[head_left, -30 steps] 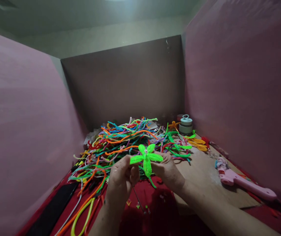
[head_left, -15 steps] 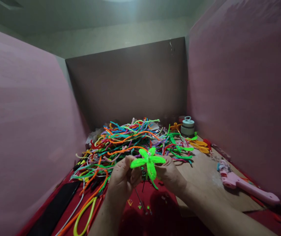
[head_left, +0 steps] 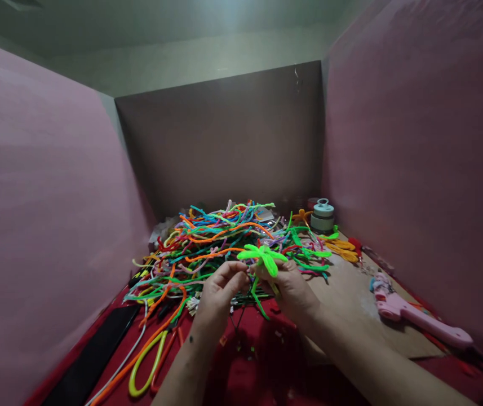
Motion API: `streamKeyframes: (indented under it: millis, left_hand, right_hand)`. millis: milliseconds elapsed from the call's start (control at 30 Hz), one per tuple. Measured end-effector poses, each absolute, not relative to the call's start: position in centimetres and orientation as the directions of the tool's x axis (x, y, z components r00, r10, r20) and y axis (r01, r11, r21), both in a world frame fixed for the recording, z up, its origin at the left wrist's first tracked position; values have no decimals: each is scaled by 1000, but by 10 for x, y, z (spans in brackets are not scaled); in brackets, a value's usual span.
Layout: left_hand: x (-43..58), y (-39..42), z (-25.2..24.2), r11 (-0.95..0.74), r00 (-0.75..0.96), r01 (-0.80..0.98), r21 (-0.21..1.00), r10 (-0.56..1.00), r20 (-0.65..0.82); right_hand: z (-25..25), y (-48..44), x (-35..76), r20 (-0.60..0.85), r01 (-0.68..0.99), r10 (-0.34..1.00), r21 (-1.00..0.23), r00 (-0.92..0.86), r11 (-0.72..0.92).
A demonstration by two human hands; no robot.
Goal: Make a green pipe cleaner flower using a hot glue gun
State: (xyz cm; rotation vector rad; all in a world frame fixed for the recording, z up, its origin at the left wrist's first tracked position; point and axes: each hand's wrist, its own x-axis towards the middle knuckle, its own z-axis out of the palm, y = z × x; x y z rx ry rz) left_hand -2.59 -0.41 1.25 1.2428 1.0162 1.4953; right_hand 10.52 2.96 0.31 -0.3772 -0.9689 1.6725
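A neon green pipe-cleaner flower [head_left: 262, 256] with several looped petals is held up in front of me. My right hand [head_left: 289, 288] grips it from below, fingers closed around its stem. My left hand [head_left: 220, 293] pinches at the stem just under the petals, fingers curled together. A thin dark wire hangs down between the two hands. Behind them lies a big tangled pile of coloured pipe cleaners [head_left: 211, 239].
A pink glue gun [head_left: 414, 316] lies on the brown board [head_left: 351, 304] at the right. A small round spool [head_left: 322, 215] stands at the back right near orange and green pieces [head_left: 340, 248]. Pink walls close in on both sides. A dark flat object [head_left: 93, 355] lies at the lower left on the red cloth.
The flower has tipped back so its petals lie flatter and sits a little higher and to the right. My left hand's fingers have shifted from the petal to the stem.
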Motion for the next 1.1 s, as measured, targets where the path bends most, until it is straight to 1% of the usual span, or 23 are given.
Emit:
streamKeyframes:
  millis: [100, 167, 267, 367, 467, 633, 733, 867, 1000, 1100]
  left_hand:
    - [-14, -9, 10, -274, -39, -19, 961, 961, 273]
    - [-8, -9, 5, -328, -33, 63, 943, 943, 331]
    - [-4, -8, -5, -406, -84, 291, 866, 891, 446]
    - [-3, -6, -10, -412, -127, 485, 771, 840, 528]
    - [-3, -7, -11, -423, -119, 546, 723, 815, 567]
    - [-6, -10, -10, -427, -99, 612, 665, 793, 601]
    - [-9, -11, -8, -420, -109, 618, 664, 791, 602]
    - [-12, -9, -6, -398, -147, 548, 736, 821, 552]
    - [-11, -6, -7, -355, -164, 412, 839, 877, 451]
    - [-7, -4, -7, -298, -161, 249, 922, 926, 343]
  right_hand:
    - [1, 34, 105, 195, -665, 930, -744, -311, -67]
    - [0, 35, 104, 195, -684, 938, -727, -288, -59]
    - [-3, 35, 102, 180, -691, 947, -720, -267, -58]
    - [-6, 34, 100, 184, -681, 947, -730, -264, -49]
    - [-9, 34, 100, 215, -677, 946, -736, -243, -7]
    - [-7, 29, 100, 251, -605, 937, -794, -243, 55]
    - [-4, 25, 100, 259, -582, 920, -812, -294, 43]
    - [-1, 23, 101, 248, -497, 926, -864, -285, 78]
    - [-3, 29, 104, 232, -459, 942, -883, -242, 99]
    - [-6, 34, 105, 167, -463, 955, -886, -244, 37]
